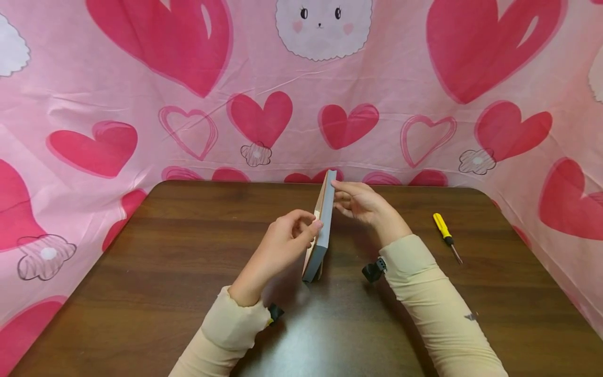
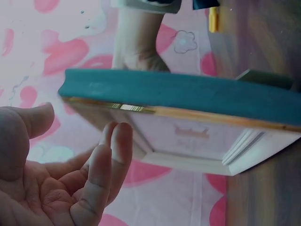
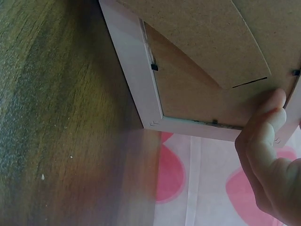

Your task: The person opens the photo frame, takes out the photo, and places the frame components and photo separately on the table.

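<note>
A picture frame [image 1: 328, 209] stands on its edge on the table, its grey-blue top edge towards me. Its front faces left, and the left wrist view shows a pale picture [image 2: 188, 134] inside it. My left hand [image 1: 287, 235] is beside that front, fingers loosely bent and thumb apart in the left wrist view, gripping nothing. On the other side my right hand [image 1: 363, 204] touches the back, fingertips against the brown backing board [image 3: 188, 101] near one edge. A cardboard stand leg [image 3: 202, 42] slants from the backing. Small dark tabs line the rim. The right thumb is hidden.
A screwdriver [image 1: 443, 228] with a yellow and black handle lies to the right on the dark wooden table [image 1: 188, 235]. Pink cloth [image 1: 301, 73] printed with hearts hangs behind the table and along its sides.
</note>
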Demonstrator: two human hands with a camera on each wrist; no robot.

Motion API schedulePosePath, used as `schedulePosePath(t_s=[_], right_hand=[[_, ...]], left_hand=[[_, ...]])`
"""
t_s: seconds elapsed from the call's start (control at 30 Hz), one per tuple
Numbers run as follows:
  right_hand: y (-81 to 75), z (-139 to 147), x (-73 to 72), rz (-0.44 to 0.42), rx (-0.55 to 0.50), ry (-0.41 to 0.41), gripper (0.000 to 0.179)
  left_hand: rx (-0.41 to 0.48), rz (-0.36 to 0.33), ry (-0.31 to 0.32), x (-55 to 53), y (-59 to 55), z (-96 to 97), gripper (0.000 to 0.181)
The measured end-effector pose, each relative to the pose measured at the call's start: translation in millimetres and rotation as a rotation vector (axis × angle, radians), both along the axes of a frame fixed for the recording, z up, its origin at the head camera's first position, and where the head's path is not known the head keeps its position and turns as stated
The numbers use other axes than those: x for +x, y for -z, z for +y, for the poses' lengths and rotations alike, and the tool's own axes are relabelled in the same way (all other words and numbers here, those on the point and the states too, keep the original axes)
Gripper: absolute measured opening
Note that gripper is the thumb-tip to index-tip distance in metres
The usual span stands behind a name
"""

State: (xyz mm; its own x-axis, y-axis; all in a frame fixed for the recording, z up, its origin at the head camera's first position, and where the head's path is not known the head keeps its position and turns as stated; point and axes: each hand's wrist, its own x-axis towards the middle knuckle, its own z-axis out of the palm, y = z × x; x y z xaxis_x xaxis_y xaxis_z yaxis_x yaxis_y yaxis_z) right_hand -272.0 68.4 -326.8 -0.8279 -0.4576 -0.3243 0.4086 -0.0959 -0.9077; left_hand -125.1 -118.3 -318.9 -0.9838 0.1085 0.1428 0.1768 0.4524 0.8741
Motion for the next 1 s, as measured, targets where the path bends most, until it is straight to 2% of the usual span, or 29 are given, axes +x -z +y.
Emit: schedulePosePath(t_s=[0.23,0.5,0.73,0.93,1.0], right_hand=[[-1.2,-5,0.1,0.031,0.064,-0.01,0.015],[0.0,-7,-0.9,0.064,0.113,-0.03,0.018],[0.9,-5,-3.8,0.098,0.159,-0.072,0.023],[9.5,1,-9.8,0.081,0.219,-0.062,0.023],[16.5,3,-11.9,0.08,0.253,-0.066,0.029]], left_hand=[[-0.01,0.01,-0.013,-0.3,4.0,4.4,0.038],[-0.046,-0.015,-0.01,-1.4,3.9,2.6,0.031],[-0.028,-0.011,0.032,-2.3,3.0,0.4,0.026],[-0.036,-0.021,0.044,-3.0,2.5,-2.5,0.028],[-0.039,-0.027,0.048,-2.9,1.8,-4.2,0.029]])
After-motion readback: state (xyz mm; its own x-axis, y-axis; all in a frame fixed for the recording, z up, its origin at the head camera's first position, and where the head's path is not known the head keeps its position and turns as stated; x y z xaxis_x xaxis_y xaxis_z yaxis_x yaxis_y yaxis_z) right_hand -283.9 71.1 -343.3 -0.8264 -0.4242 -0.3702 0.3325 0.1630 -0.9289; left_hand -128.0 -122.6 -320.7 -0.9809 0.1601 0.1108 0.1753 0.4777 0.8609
